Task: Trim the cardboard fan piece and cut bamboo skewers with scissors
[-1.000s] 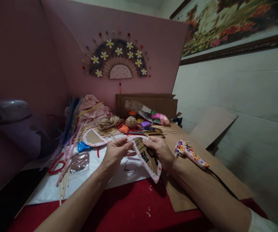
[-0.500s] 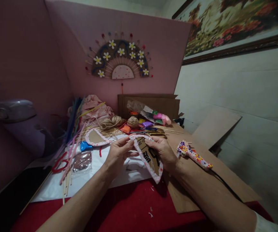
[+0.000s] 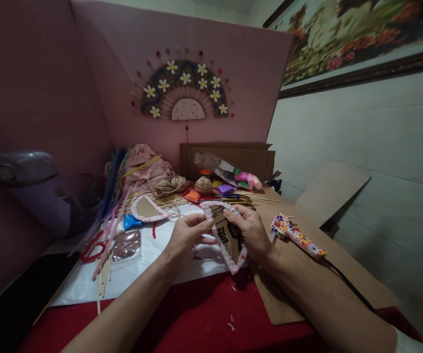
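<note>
In front of me I hold a half-moon cardboard piece [image 3: 220,230] with a pink-and-white fabric border folded over its edge and dark printing on its bare middle. My right hand [image 3: 253,233] grips it from the right, thumb pressed on the cardboard face. Along the left border, my left hand [image 3: 189,238] pinches the fabric edge between thumb and fingers. A second fabric-edged cardboard piece [image 3: 148,210] lies flat to the left of my hands. To the right, a flower-patterned glue gun [image 3: 299,236] rests on a cardboard sheet [image 3: 275,296].
Twine balls [image 3: 203,185], clay packets [image 3: 226,189] and thin sticks [image 3: 264,199] crowd the table's back. Pipe cleaners [image 3: 117,218] and a bag of brown clay [image 3: 126,245] lie left. A purple bottle [image 3: 38,196] stands far left. A decorated fan [image 3: 185,90] hangs on the pink panel.
My left hand has shifted from the piece's upper corner a little down along its left border. The piece has turned slightly, its lower tip moving up and left.
</note>
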A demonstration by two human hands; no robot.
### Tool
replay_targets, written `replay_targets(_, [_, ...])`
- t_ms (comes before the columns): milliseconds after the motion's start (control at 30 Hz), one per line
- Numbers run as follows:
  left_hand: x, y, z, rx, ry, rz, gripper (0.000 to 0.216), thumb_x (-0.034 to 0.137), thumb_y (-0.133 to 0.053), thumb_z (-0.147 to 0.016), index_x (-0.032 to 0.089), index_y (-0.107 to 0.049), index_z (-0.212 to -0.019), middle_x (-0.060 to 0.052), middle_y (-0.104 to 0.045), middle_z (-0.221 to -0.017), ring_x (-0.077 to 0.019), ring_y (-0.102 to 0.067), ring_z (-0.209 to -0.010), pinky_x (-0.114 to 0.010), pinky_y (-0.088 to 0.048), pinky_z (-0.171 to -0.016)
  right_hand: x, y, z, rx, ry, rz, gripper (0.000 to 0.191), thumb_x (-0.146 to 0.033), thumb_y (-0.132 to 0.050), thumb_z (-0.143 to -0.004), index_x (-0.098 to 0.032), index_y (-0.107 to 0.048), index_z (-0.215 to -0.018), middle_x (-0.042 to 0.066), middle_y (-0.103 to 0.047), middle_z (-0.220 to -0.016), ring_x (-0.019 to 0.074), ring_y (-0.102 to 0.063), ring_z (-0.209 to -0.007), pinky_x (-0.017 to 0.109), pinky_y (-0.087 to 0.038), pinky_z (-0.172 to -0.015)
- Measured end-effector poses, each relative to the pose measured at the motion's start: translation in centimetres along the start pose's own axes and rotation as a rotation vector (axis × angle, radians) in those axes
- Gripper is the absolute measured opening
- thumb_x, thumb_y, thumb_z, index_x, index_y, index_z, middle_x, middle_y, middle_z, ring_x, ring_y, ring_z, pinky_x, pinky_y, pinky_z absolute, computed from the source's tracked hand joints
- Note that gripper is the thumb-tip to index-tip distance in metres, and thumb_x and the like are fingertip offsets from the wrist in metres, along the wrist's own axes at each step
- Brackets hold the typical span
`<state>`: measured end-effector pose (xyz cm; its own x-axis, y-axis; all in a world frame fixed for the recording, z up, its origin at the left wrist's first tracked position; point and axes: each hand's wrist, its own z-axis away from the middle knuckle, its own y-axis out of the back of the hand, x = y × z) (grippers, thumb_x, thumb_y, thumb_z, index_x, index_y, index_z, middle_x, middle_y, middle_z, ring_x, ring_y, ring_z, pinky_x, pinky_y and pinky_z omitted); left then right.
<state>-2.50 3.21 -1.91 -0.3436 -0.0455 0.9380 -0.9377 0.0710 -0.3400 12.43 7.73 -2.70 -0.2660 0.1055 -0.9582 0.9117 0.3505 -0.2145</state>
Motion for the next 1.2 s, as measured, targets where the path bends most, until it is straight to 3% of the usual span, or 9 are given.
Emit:
replay_targets(167, [-0.6,-0.1,0.0,-0.023,0.055,-0.080,0.033,0.038,-0.076,-0.060,0.010,-0.067,-0.075,-0.006,-0.065,-0.068,-0.0122,-0.061,-0.057,-0.022,-0.051,-0.053,0.2,0.2,-0.3,0.066,0.012,-0.035,0.029,-0.042,-0.070,-0.068,-0.017,-0.059,-0.079,-0.001,-0.060,-0.064,0.0118,-0.053,-0.054,0.023,-0.042,-0.052])
replay_targets(267, [-0.8,0.0,-0.1,-0.035,0.075,-0.116,0.033,0.039,-0.075,-0.061,0.009,-0.067,-0.072,-0.005,-0.065,-0.063,-0.0101,-0.059,-0.052,-0.020,-0.048,-0.049,0.2,0.1,-0.3,0.028,0.035,-0.045,0.032,-0.045,-0.069,-0.070,-0.017,-0.060,-0.083,0.001,-0.063,-0.069,0.0126,-0.055,-0.058,0.024,-0.044,-0.054])
replay_targets(433, [-0.6,0.4,-0.3,0.064,-0.007,-0.078,0.028,0.037,-0.072,-0.065,0.011,-0.064,-0.072,-0.004,-0.065,-0.063,-0.0123,-0.060,-0.052,-0.024,-0.051,-0.051,0.0,-0.4,-0.2,-0.072,0.015,-0.138,0.045,-0.060,-0.058,-0.074,-0.018,-0.061,-0.092,0.003,-0.065,-0.073,0.0165,-0.060,-0.063,0.026,-0.045,-0.054])
replay_targets(600, [-0.2,0.4,-0.1,0.033,-0.064,-0.015,0.028,0.037,-0.070,-0.068,0.010,-0.066,-0.072,-0.006,-0.066,-0.066,-0.0147,-0.062,-0.057,-0.028,-0.053,-0.056,0.1,-0.3,0.0,-0.146,-0.050,-0.122,0.037,-0.042,-0.073,-0.067,-0.018,-0.062,-0.094,0.003,-0.065,-0.081,0.0163,-0.060,-0.069,0.025,-0.048,-0.058])
replay_targets(933, [0.3,0.6,0.1,0.004,-0.029,0.018,0.022,0.031,-0.070,-0.069,0.010,-0.070,-0.075,-0.007,-0.069,-0.070,-0.0162,-0.063,-0.062,-0.029,-0.053,-0.057,-0.1,-0.5,0.1,-0.171,-0.038,-0.190,0.027,-0.033,-0.070,-0.070,-0.018,-0.063,-0.092,0.004,-0.065,-0.085,0.0159,-0.060,-0.078,0.025,-0.050,-0.066])
replay_targets(1200, [0.2,0.6,-0.3,0.012,-0.080,-0.013,0.019,0.029,-0.069,-0.070,0.010,-0.069,-0.075,-0.006,-0.067,-0.067,-0.0149,-0.061,-0.060,-0.030,-0.054,-0.058,0.4,-0.6,0.2,-0.191,-0.010,-0.156,0.030,-0.038,-0.067,-0.073,-0.017,-0.063,-0.093,0.001,-0.063,-0.075,0.0082,-0.052,-0.051,0.018,-0.043,-0.040])
